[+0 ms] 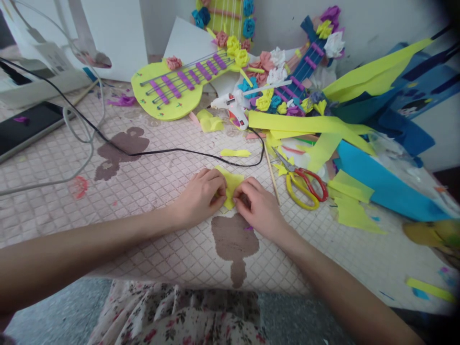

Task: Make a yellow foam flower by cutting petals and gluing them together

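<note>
- White fabric with a flower print [179, 321] covers the person's lap, nearest of all.
- The pale tablecloth [172, 263] beyond it has a diamond grid and brown shapes.
- A small yellow paper piece [232, 182] sits between the hands, just above one brown shape.
- The left hand [208, 194] is nearly closed, thumb and fingers pinching the paper's left side.
- The right hand [257, 203] is narrow too, its fingertips bunched at the paper's right side.
- Red-and-yellow-handled scissors [302, 184] lie right of the right hand, blades parted; a thin wooden stick [272, 175] lies between them and that hand.
- A rolled yellow strip [235, 153] lies beyond the paper piece, within the bend of a black cord [176, 150].
- The cord runs to a white glue gun [233, 109] on its side.
- Farther off, a yellow guitar shape [170, 93] with purple bars lies left of a blue one [304, 72] among paper flowers [276, 67].
</note>
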Available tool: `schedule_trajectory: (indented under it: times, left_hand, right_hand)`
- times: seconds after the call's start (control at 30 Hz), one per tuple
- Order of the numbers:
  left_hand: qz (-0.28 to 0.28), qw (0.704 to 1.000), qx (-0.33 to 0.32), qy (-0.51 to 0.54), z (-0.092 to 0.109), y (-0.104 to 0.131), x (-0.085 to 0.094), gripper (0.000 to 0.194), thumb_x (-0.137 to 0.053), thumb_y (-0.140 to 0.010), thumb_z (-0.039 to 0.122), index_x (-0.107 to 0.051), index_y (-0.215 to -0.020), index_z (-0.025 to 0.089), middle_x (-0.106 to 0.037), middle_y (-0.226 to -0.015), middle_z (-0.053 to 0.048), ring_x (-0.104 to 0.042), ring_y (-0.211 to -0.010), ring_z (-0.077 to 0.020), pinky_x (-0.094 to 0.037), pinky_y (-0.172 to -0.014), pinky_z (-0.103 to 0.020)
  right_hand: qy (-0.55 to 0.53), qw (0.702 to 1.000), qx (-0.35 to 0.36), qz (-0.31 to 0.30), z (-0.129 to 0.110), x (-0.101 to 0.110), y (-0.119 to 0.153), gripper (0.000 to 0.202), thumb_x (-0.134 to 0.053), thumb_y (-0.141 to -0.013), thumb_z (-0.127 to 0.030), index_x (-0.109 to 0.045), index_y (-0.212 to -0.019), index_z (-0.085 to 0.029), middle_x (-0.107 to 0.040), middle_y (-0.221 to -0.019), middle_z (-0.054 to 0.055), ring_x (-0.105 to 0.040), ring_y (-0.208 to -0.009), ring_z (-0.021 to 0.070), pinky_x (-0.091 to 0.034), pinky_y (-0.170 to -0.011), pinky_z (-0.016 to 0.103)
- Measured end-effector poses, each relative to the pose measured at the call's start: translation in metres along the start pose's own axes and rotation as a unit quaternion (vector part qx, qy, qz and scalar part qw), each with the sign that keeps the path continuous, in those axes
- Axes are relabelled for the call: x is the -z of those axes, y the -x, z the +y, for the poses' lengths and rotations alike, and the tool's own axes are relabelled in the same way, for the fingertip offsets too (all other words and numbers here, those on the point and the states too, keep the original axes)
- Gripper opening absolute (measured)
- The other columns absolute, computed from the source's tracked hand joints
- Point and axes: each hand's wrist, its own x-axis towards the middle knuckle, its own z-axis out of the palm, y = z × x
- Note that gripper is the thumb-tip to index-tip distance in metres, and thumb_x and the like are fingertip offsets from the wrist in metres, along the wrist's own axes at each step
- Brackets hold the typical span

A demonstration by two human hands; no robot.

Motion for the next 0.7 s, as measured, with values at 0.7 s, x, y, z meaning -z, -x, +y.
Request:
schedule_trajectory:
  times: [0.7]
  left_hand:
    - [0.002,1.0,0.016,0.004,0.0007,0.0012,-0.0011,0.005,-0.052,-0.079,0.013,-0.053,-0.083,0.016,-0.057,-0.089,-0.006,-0.049,-0.087,-0.0203,-0.043,-0.078,-0.037]
  right_hand:
    - [0.041,0.999,-0.006,0.012,-0.0035,-0.0043,0.0009,0.004,-0.048,-0.084,-0.02,-0.052,-0.083,-0.021,-0.055,-0.09,0.002,-0.055,-0.073,0.014,-0.036,-0.057,0.026]
